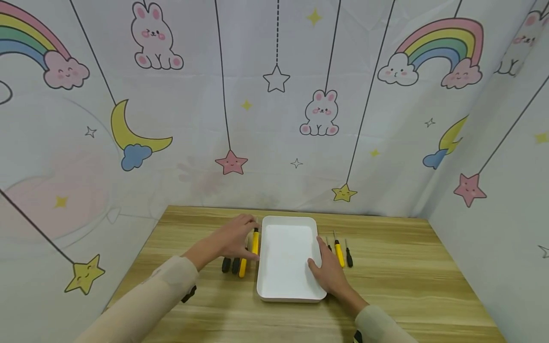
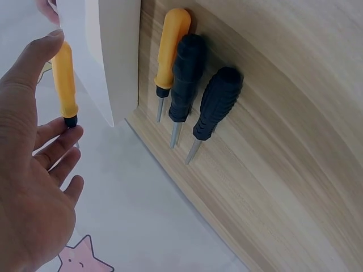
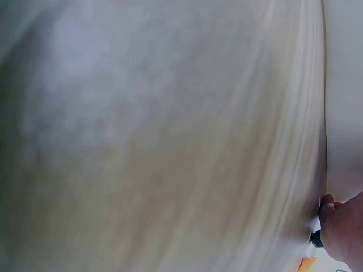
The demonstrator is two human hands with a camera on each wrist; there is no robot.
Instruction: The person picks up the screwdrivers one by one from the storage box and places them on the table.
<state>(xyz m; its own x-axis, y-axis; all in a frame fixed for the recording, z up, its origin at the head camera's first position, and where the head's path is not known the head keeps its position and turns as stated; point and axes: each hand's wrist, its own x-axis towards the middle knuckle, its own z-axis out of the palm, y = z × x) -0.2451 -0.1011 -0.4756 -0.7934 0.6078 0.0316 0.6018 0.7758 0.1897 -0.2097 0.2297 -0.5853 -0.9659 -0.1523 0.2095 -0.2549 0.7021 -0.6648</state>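
Observation:
My left hand (image 1: 233,237) pinches a yellow-handled screwdriver (image 2: 64,85) between thumb and fingertips, with its shaft end lower in the left wrist view. The held screwdriver is beside the left wall of a white rectangular tray (image 1: 288,257). My right hand (image 1: 331,272) holds the tray's right wall, thumb over the inside and fingers along the outside. Left of the tray, another yellow screwdriver (image 2: 173,48) lies alongside two black-handled screwdrivers (image 2: 189,73). In the right wrist view, the right hand (image 3: 343,229) shows only partly at the lower right corner.
Right of the tray lie a yellow screwdriver (image 1: 339,253), a black screwdriver (image 1: 349,258) and another black one partly hidden by the right hand. All rest on a wood-grain table (image 1: 399,276). A patterned cloth (image 1: 274,124) hangs behind and at both sides.

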